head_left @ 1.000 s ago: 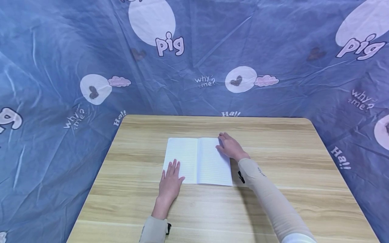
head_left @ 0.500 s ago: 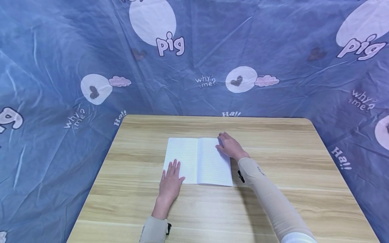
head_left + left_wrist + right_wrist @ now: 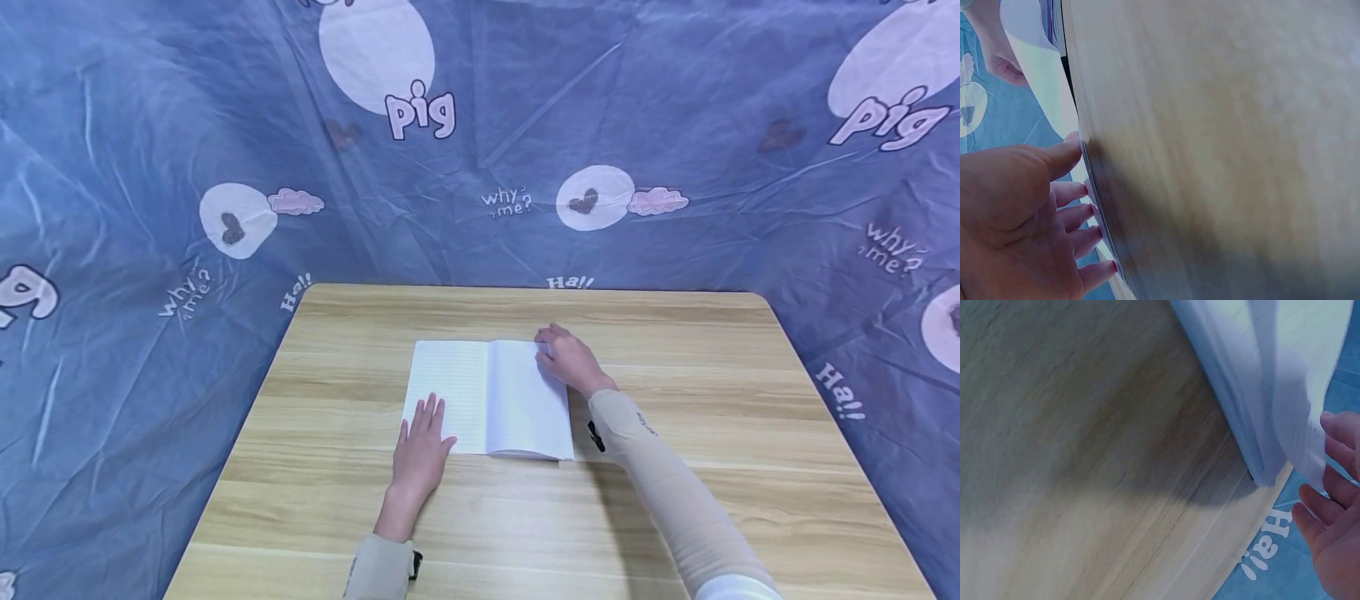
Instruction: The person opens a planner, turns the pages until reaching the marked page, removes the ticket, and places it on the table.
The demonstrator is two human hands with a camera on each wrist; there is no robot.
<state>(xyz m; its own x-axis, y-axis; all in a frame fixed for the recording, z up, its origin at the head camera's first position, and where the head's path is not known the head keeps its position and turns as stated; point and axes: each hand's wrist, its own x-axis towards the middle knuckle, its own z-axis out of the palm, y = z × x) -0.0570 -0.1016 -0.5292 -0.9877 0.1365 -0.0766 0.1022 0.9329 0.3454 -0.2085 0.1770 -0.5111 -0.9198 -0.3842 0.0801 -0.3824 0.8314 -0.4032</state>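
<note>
An open notebook (image 3: 452,371) with lined pages lies on the wooden table. My left hand (image 3: 420,458) rests with straight fingers on the lower part of its left page, and the left wrist view shows the fingertips (image 3: 1088,234) spread along the paper. At the top right corner, my right hand (image 3: 572,362) pinches a page between thumb and fingers. That page (image 3: 1300,434) bends up, apart from the thicker stack of pages below it, as the right wrist view shows. Its lower edge bows upward in the head view.
The wooden table (image 3: 330,492) has rounded far corners. Blue printed cloth (image 3: 480,125) hangs behind it and along both sides. Each forearm wears a pale sleeve (image 3: 675,508) and a black strap clip (image 3: 596,436).
The right page has begun to lift off the stack, its lower edge now curving up. My right hand has shifted very slightly at the corner. My left hand has stayed still.
</note>
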